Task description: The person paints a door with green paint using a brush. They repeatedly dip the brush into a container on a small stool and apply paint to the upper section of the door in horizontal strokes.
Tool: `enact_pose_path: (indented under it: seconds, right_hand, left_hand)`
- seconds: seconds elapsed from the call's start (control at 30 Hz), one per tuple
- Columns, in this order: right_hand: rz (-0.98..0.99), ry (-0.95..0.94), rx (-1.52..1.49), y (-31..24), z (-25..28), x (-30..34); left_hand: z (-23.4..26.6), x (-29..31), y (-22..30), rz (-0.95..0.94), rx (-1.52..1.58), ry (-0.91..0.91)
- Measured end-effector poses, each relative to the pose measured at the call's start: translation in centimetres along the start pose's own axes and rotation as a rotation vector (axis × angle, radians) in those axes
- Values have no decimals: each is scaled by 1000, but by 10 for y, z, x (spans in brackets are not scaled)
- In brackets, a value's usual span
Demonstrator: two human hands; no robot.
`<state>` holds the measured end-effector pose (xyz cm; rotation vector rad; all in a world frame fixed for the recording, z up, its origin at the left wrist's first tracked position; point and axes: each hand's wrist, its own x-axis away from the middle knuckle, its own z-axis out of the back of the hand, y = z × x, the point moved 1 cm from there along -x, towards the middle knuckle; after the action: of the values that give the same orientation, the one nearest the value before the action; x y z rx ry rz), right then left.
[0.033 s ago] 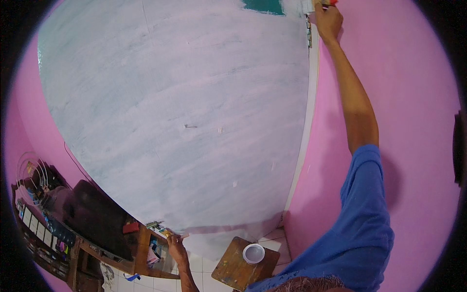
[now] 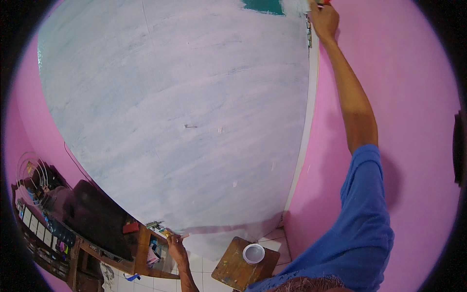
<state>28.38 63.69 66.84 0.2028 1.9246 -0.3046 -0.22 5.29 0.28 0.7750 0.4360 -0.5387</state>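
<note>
A large door panel point(image 2: 185, 97), streaked with thin white paint over green, fills the middle. At its top right corner my right hand point(image 2: 325, 23) is closed on a paintbrush point(image 2: 323, 4), whose reddish handle shows; its bristles are mostly cut off by the picture's top edge. Beside the hand lies a patch of bare green point(image 2: 265, 6). Down at the door's lower left edge, my left hand point(image 2: 176, 247) has its fingers closed round something small and yellowish, too small to make out, next to a metal door lock point(image 2: 155, 225).
A white tub point(image 2: 253, 253) stands on a paint-spotted wooden stool point(image 2: 233, 265) below. Hinges point(image 2: 309, 31) line the door's right side by the white frame and pink wall point(image 2: 413, 97). At lower left are a cluttered wooden desk point(image 2: 143, 243) and a wire fan guard point(image 2: 31, 168).
My right hand has shifted slightly left and up with the paintbrush, along the door's top corner. My left hand stays where it was.
</note>
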Motion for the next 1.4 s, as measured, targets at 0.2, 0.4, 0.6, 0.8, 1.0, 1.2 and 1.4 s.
enact_pose_path:
  seconds: [0.2, 0.4, 0.6, 0.8, 1.0, 1.2, 1.4]
  right_hand:
    - [-45, -234, -214, -73, -17, 13]
    - [-434, -92, -894, -85, -27, 14]
    - [-105, -9, -160, -42, -18, 13]
    - [322, 78, -133, -95, -40, 25]
    - [361, -72, -214, -157, -43, 34]
    - [-453, -64, -1011, -145, -50, 20]
    - [-116, 14, -353, -112, -41, 15]
  left_hand:
    - [6, 1, 5, 9, 5, -23]
    - [1, -7, 2, -12, -17, -19]
    - [6, -10, 13, -28, -18, -20]
    - [12, -13, 29, 4, 27, -22]
    - [4, -10, 10, -30, -34, -37]
    - [16, -15, 18, -9, -53, -131]
    - [11, -9, 12, -23, -10, -71]
